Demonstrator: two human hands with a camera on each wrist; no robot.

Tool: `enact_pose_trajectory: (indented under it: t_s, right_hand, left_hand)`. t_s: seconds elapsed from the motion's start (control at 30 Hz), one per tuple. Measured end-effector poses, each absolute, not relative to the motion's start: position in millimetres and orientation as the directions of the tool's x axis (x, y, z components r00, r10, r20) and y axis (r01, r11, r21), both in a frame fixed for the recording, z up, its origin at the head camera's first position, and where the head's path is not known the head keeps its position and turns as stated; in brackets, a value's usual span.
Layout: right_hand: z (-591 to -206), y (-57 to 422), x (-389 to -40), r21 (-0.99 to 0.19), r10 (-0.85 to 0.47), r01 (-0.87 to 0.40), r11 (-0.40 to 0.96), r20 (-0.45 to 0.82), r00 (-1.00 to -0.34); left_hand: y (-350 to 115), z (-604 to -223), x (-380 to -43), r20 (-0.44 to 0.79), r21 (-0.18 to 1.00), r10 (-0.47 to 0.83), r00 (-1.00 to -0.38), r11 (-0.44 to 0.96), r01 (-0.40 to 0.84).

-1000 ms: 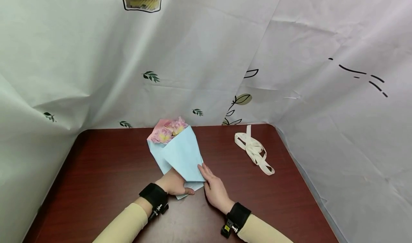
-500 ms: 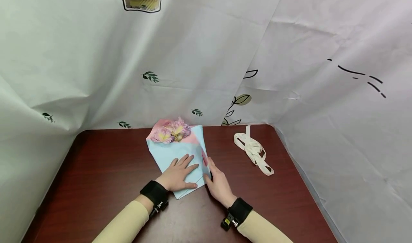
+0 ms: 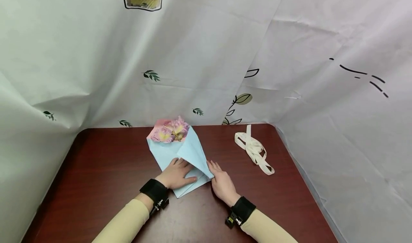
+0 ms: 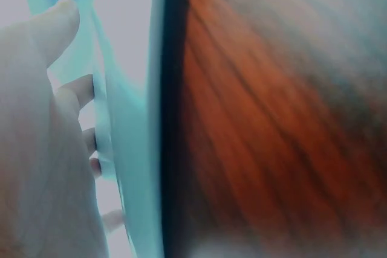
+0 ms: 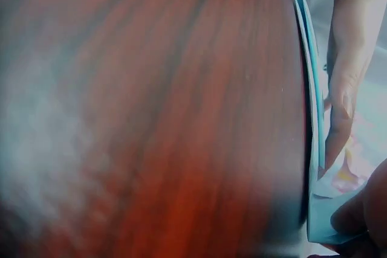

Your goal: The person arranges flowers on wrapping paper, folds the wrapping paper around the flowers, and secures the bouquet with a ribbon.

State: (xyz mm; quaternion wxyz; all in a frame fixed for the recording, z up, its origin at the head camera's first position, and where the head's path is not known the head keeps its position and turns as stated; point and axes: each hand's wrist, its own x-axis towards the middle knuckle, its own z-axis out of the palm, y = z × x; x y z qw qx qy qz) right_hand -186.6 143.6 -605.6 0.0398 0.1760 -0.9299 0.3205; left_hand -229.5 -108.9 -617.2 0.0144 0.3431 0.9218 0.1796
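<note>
A bouquet of pink and yellow flowers (image 3: 170, 133) lies in light blue wrapping paper (image 3: 193, 144) with a pink inner side. My left hand (image 3: 175, 174) rests on the paper's lower part, fingers spread, the fingertips partly beneath a raised flap. At the right edge of that flap, my right hand (image 3: 223, 186) pinches the fold, with its thumb (image 5: 357, 209) against the paper in the right wrist view. The left wrist view has the left hand (image 4: 42, 143) along the layered paper (image 4: 130, 131). The stems are hidden inside the wrap.
A loosely looped cream ribbon (image 3: 254, 149) lies at the back right of the dark red wooden table (image 3: 106, 171). Behind the table and along its right side hangs a pale cloth (image 3: 206, 50) with printed leaves.
The right flap lay folded over the left hand, then was lifted back, baring the flowers and left hand. Now it leans inward again. The right hand has shifted slightly right; the left stays on the paper.
</note>
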Motion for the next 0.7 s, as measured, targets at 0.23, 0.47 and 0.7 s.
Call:
enact_pose_trajectory:
  t_s: [0.23, 0.47, 0.7]
  right_hand:
    - [-591, 134, -209, -0.577, -0.291, -0.375, 0.726, 0.236, -0.927]
    - [-597, 131, -210, -0.378, -0.506, -0.512, 0.771, 0.125, -0.854]
    - [-603, 132, -201, -0.326, -0.532, -0.528, 0.784, 0.086, -0.842]
  left_hand:
    - [-107, -620, -233, 0.065, 0.398, 0.646, -0.761, 0.682, 0.613]
    - [-106, -616, -226, 0.096, 0.423, 0.609, -0.787, 0.691, 0.586]
    - [-112, -602, -221, -0.048, 0.573, 0.585, -0.809, 0.680, 0.458]
